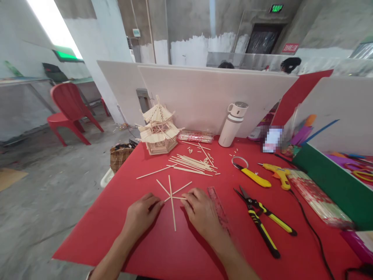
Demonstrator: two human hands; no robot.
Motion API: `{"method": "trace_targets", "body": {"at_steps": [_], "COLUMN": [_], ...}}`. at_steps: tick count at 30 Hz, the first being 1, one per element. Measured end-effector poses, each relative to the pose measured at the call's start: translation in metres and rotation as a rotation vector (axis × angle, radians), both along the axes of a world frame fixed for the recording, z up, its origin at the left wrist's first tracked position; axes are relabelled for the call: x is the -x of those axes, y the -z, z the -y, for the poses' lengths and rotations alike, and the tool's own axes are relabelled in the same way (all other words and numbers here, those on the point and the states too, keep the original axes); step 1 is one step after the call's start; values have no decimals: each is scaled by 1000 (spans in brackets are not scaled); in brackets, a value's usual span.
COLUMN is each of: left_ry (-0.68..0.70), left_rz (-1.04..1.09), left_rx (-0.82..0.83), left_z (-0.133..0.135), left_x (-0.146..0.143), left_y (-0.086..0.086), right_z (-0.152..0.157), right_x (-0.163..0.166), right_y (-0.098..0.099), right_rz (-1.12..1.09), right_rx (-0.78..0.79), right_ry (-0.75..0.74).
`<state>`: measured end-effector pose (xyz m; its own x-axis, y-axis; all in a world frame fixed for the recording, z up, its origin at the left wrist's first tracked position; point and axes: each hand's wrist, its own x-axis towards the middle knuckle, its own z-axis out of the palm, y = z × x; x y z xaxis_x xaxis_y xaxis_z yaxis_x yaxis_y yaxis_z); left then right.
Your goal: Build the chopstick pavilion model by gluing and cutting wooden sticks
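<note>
Right hand: fingers bent in, thumb near forefinger, tips at the outer end of one stick in the crossed sticks. Left hand: likewise curled, tips at a lower-left end. From my remote post I cannot tell whether either pinches or merely presses. The crossed sticks lie between both hands, flat on the red counter, meeting in a star.

I judge the step to be lining up the spokes; the next move calls for light fingertips, keeping the crossing from slipping.

Beyond: loose sticks, then a tiered stick model. Rightward: clear ruler, black-and-yellow pliers, glue gun.
</note>
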<state>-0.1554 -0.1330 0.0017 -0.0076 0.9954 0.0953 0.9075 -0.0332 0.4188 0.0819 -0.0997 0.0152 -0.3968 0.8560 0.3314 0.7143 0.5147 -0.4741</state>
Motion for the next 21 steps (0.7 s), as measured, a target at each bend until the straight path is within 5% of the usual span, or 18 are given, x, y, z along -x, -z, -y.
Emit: {"method": "trace_targets", "body": {"at_steps": [6, 11, 18, 21], "left_ry": [-35, -87, -55, -7], "left_rz": [9, 3, 16, 17], "left_rx": [-5, -12, -71, -143], "left_z": [-4, -8, -9, -17], "left_x": [0, 0, -13, -24], "left_y": [-2, -7, -20, -27], "right_z": [11, -1, -34, -63], "right_x": [-45, -110, -189, -230], "right_y": [-37, -47, -38, -37], "right_rz": [14, 101, 254, 356], "right_rx": [76, 168, 260, 289], "right_ry": [-95, -62, 145, 540]}}
